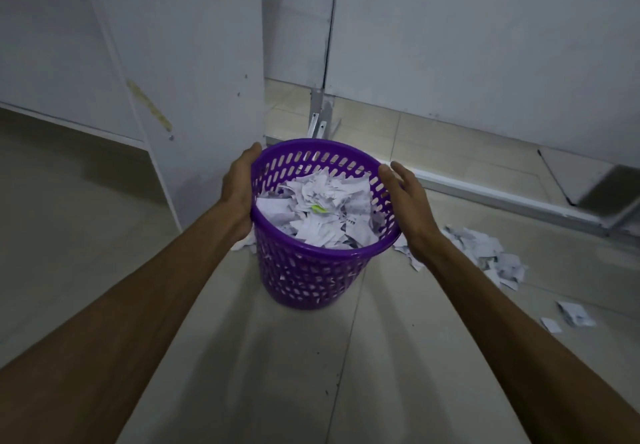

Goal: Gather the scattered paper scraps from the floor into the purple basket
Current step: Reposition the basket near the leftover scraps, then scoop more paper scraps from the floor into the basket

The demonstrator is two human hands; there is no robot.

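Between the 2 hands sits the round purple basket (313, 270), slotted plastic, heaped with crumpled paper scraps (317, 210). Left hand (239, 189) presses flat against its rim; right hand (403, 194) spread, just beside it. Torn floor scraps (485, 256) lie right of the right hand on smooth tiles (294, 374).

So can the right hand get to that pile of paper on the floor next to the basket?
Probably yes. The right hand is open beside the basket rim, holding nothing, and the paper pile lies on bare floor just to its right, with nothing between them. It looks like a short reach down.
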